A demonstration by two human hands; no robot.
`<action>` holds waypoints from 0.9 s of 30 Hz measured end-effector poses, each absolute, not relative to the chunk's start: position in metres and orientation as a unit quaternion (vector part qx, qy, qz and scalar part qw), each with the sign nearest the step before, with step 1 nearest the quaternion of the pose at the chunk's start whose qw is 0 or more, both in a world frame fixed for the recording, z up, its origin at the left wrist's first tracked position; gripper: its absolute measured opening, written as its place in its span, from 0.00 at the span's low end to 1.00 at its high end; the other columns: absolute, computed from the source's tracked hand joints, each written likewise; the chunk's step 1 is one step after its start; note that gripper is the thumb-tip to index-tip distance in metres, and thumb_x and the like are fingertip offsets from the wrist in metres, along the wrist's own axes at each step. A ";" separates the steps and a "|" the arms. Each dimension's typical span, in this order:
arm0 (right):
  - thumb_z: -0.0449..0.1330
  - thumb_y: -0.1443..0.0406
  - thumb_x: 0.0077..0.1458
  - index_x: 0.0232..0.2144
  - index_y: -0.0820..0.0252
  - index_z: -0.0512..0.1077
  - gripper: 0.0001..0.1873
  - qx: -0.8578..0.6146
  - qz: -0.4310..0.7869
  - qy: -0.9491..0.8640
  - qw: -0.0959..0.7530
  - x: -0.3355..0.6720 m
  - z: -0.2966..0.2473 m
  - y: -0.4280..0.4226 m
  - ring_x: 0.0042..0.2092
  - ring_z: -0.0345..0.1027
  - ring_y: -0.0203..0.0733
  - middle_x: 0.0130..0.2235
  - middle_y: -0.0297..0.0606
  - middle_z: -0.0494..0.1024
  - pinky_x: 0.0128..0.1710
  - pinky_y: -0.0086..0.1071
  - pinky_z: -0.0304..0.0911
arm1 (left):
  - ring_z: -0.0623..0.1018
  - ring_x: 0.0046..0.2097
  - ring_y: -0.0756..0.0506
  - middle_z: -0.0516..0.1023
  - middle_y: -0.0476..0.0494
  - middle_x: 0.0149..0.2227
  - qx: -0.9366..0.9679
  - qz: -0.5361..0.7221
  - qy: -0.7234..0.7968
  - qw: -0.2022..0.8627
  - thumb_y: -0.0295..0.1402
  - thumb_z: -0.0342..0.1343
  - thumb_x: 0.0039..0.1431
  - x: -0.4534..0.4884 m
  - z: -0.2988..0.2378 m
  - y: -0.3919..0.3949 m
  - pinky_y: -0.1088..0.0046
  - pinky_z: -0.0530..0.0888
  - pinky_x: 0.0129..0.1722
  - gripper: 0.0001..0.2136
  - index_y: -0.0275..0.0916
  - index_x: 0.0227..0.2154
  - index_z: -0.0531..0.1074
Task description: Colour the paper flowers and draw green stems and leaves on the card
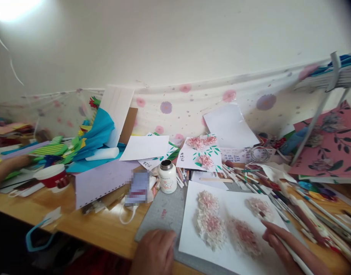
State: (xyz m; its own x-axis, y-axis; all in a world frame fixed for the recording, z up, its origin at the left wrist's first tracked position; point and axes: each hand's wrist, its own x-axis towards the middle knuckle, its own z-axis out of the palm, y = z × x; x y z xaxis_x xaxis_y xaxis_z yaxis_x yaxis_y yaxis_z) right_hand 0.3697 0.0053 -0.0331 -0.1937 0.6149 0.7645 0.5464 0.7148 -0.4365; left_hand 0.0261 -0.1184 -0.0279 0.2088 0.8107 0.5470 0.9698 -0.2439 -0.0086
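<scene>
My right hand (281,240) grips a white-barrelled marker pen (296,256), its dark tip end close to a pale pink ruffled flower (254,206) at the right of a white sheet (189,229). Whether the tip touches the flower I cannot tell. The sheet also bears several other ruffled flowers; the brownish-pink flower (247,236) nearest my right hand looks blurred. My left hand (155,250) rests with curled fingers at the front edge of the grey mat (161,214), left of the sheet, and nothing shows in it.
A white bottle (167,179) stands open behind the mat. A finished flower picture (200,152) leans behind it. Many markers (250,183) lie scattered at the right. Far left, another person's hand (9,168) is near a red cup (53,179). A pink flower sheet (330,141) stands at right.
</scene>
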 end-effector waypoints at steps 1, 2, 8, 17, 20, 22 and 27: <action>0.58 0.56 0.59 0.49 0.44 0.74 0.16 -0.364 0.049 -0.771 0.520 0.368 -0.027 0.003 0.30 0.79 0.46 0.32 0.33 0.83 0.29 0.33 0.75 | 0.74 0.27 0.43 0.72 0.48 0.26 -0.755 -0.225 -0.591 0.174 0.22 0.40 0.59 0.027 -0.027 -0.118 0.67 0.67 0.26 0.12 0.41 0.35 0.68; 0.58 0.57 0.59 0.50 0.45 0.74 0.16 -0.365 0.069 -0.763 0.529 0.366 -0.023 0.000 0.31 0.79 0.45 0.33 0.33 0.83 0.31 0.33 0.75 | 0.75 0.28 0.43 0.73 0.48 0.26 -0.753 -0.227 -0.593 0.170 0.23 0.40 0.60 0.027 -0.026 -0.118 0.67 0.68 0.27 0.12 0.41 0.36 0.69; 0.58 0.55 0.58 0.39 0.55 0.79 0.14 -0.423 0.237 -0.658 0.576 0.360 -0.011 -0.013 0.35 0.78 0.49 0.35 0.41 0.83 0.35 0.37 0.72 | 0.77 0.31 0.42 0.76 0.46 0.30 -0.758 -0.231 -0.588 0.161 0.25 0.42 0.64 0.023 -0.026 -0.117 0.66 0.71 0.30 0.12 0.39 0.38 0.72; 0.57 0.56 0.55 0.21 0.56 0.66 0.15 -0.430 0.333 -0.565 0.621 0.365 -0.013 -0.010 0.22 0.61 0.40 0.16 0.31 0.67 0.23 0.31 0.58 | 0.80 0.33 0.46 0.80 0.48 0.33 -0.756 -0.258 -0.585 0.140 0.33 0.44 0.68 0.021 -0.017 -0.109 0.73 0.75 0.29 0.12 0.40 0.38 0.73; 0.58 0.57 0.52 0.20 0.56 0.65 0.14 -0.428 0.344 -0.575 0.606 0.363 -0.013 -0.009 0.21 0.59 0.38 0.16 0.30 0.66 0.23 0.30 0.56 | 0.81 0.35 0.46 0.81 0.49 0.37 -0.765 -0.273 -0.568 0.135 0.34 0.44 0.68 0.028 -0.017 -0.107 0.74 0.76 0.32 0.12 0.42 0.43 0.73; 0.59 0.57 0.51 0.19 0.57 0.65 0.14 -0.433 0.348 -0.584 0.591 0.363 -0.012 -0.009 0.21 0.59 0.38 0.16 0.30 0.66 0.23 0.30 0.56 | 0.80 0.35 0.46 0.80 0.50 0.36 -0.779 -0.276 -0.548 0.133 0.34 0.44 0.68 0.032 -0.017 -0.107 0.73 0.76 0.33 0.12 0.44 0.44 0.73; 0.58 0.58 0.52 0.19 0.57 0.65 0.14 -0.459 0.334 -0.584 0.580 0.363 -0.011 -0.008 0.21 0.59 0.38 0.16 0.29 0.65 0.23 0.30 0.55 | 0.76 0.28 0.46 0.74 0.51 0.27 -0.801 -0.262 -0.519 0.141 0.28 0.44 0.65 0.036 -0.017 -0.111 0.72 0.70 0.27 0.14 0.44 0.42 0.75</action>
State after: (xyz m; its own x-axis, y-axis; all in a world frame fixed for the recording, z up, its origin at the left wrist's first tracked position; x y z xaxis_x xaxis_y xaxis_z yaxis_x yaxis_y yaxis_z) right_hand 0.3634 -0.0081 -0.0112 0.0960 0.9238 0.3706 0.1484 0.3548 -0.9231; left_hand 0.0355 -0.1105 -0.0167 0.3232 0.7578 0.5668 0.9057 -0.4213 0.0468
